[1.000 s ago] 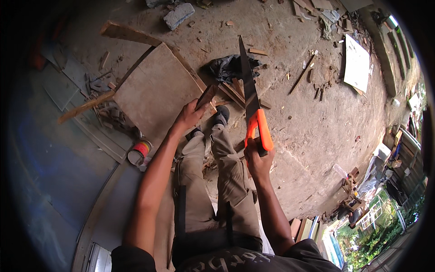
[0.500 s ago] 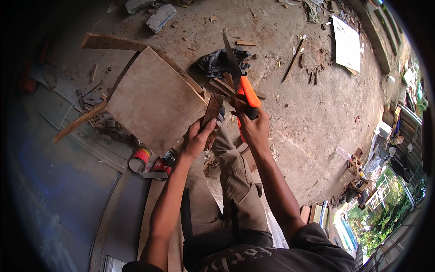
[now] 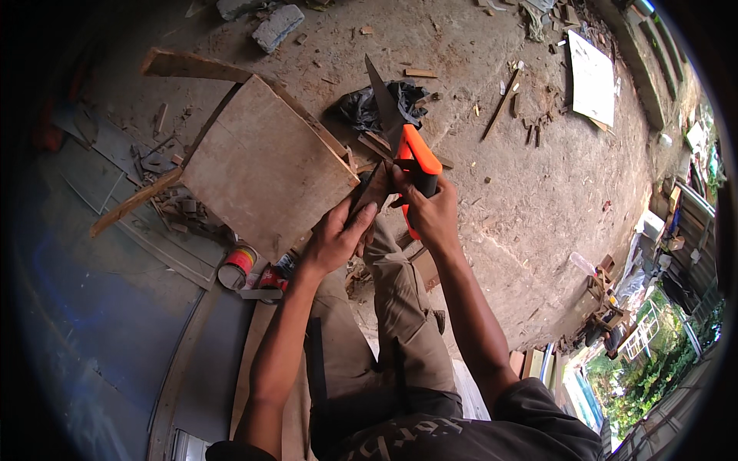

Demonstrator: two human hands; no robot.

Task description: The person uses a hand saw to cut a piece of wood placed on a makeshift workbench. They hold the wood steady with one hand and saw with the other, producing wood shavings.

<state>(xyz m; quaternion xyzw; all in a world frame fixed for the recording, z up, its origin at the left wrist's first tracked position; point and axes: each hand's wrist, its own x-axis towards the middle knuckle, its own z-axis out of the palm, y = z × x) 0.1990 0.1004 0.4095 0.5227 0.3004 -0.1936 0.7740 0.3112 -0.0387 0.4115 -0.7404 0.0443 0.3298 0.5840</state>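
We judged this a positioning step: left hand point(image 3: 335, 234) clamped on a wooden strip point(image 3: 376, 187), right hand point(image 3: 433, 209), just beside it, gripping a handsaw point(image 3: 413, 140); next move called for steady grips on both.

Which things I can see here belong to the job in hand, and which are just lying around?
In hand:
- wood piece, held in the left hand
- orange-handled saw, held in the right hand

Apparently just lying about:
- crumpled black plastic
- grey block
- white sheet
- can with red and yellow
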